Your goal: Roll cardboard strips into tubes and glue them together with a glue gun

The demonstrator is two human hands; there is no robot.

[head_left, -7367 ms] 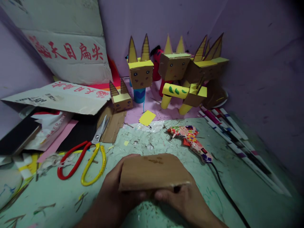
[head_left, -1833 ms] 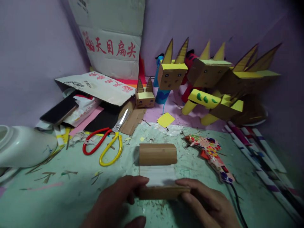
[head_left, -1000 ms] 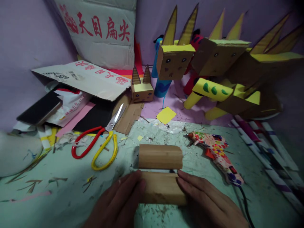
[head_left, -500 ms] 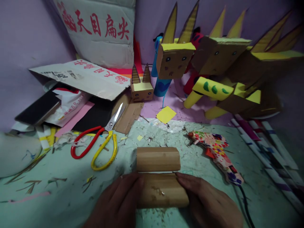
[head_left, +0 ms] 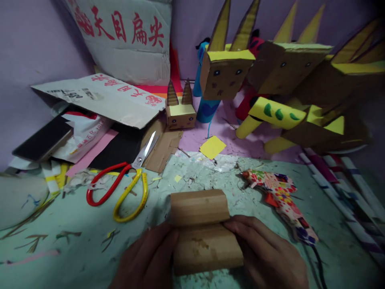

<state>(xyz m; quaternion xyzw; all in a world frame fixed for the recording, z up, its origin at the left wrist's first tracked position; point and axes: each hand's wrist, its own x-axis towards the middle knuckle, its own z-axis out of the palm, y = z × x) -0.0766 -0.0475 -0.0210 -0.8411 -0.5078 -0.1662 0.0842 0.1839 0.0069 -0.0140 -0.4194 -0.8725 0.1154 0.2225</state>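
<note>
Between my hands is a brown cardboard piece [head_left: 207, 249], bent into a curved shape, with a shiny damp-looking smear on its top. Against its far edge lies a second curved cardboard piece [head_left: 199, 206]; whether the two are joined I cannot tell. My left hand [head_left: 147, 257] grips the near piece at its left end, with the thumb side by the seam. At the right end, my right hand [head_left: 267, 249] pinches the same piece near the seam. A glue gun [head_left: 282, 200] with a floral pattern lies to the right of my right hand.
Red-and-yellow-handled scissors [head_left: 132, 172] lie open at left. Small cardboard box heads with horns [head_left: 230, 76] stand at the back. Markers [head_left: 343, 196] line the right side. A folded white carton [head_left: 105, 98] and a yellow paper square [head_left: 213, 147] lie behind. Scraps dot the green table cover.
The gap between the two cardboard pieces has closed. Both pieces now sit slightly tilted, and my hands still hold the near one. The whole view has shifted a little.
</note>
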